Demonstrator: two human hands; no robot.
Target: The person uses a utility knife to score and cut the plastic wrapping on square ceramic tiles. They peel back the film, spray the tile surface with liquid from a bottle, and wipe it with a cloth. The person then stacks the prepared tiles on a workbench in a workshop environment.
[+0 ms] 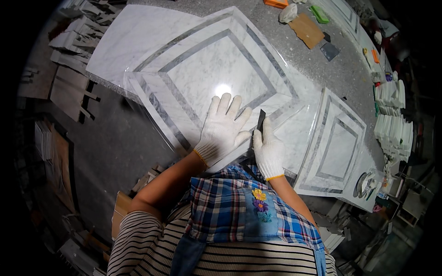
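Head: left hand (pixel 223 129) flat on marble panel (pixel 221 60)

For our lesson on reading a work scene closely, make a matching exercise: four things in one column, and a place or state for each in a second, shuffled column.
Things:
1. left hand
2. right hand
3. brown board
4. stack of white tiles

Places or states:
A. far end of the grey table
B. flat on the large marble panel, fingers spread
C. right edge of the table
D. holding a thin dark tool upright

Pairs: 1-B, 2-D, 3-A, 4-C
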